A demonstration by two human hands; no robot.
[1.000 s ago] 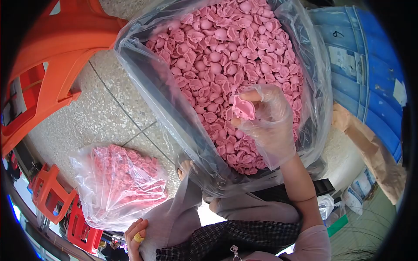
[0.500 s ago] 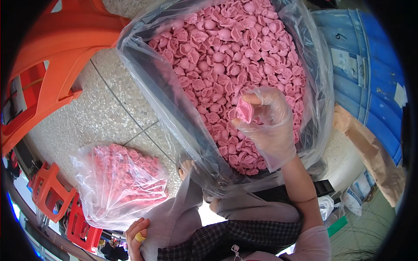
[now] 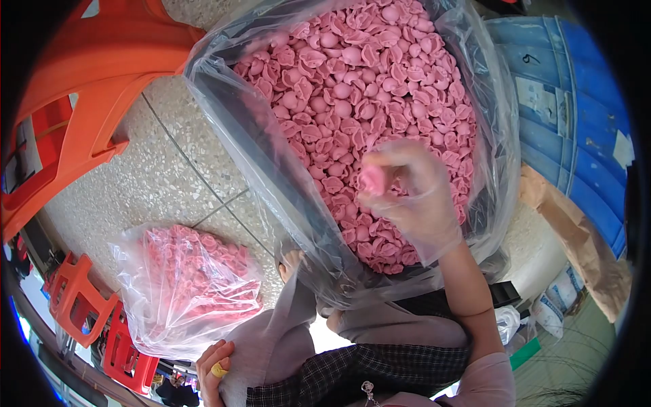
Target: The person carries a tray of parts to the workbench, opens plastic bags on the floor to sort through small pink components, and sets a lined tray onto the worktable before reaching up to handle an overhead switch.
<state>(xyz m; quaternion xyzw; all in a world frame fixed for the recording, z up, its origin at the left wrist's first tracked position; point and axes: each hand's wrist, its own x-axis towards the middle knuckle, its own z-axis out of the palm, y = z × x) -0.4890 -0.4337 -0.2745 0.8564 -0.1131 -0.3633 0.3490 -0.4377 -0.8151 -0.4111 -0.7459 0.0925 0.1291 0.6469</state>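
My right hand (image 3: 417,193), in a clear thin glove, pinches a small pink cup-shaped piece (image 3: 373,179) between thumb and fingers. It hovers above the heap of pink pieces (image 3: 352,112), and hand and piece are blurred by motion. The heap mixes round balls and wrinkled, frilled-edge shells. It fills a large grey bin (image 3: 234,139) lined with a clear plastic bag (image 3: 498,102). Down at lower left, my left hand (image 3: 215,370) rests on my knee and holds nothing; a yellow band circles one finger.
A clear bag of pink pieces (image 3: 186,285) lies on the speckled floor (image 3: 169,156) to the left. An orange plastic chair (image 3: 88,74) stands at upper left, small red stools (image 3: 78,298) below. On the right are a blue barrel (image 3: 597,136) and brown paper (image 3: 569,237).
The pink piece has turned in my right fingers and shifted slightly left, with the hand now blurred. My left hand stays on the knee.
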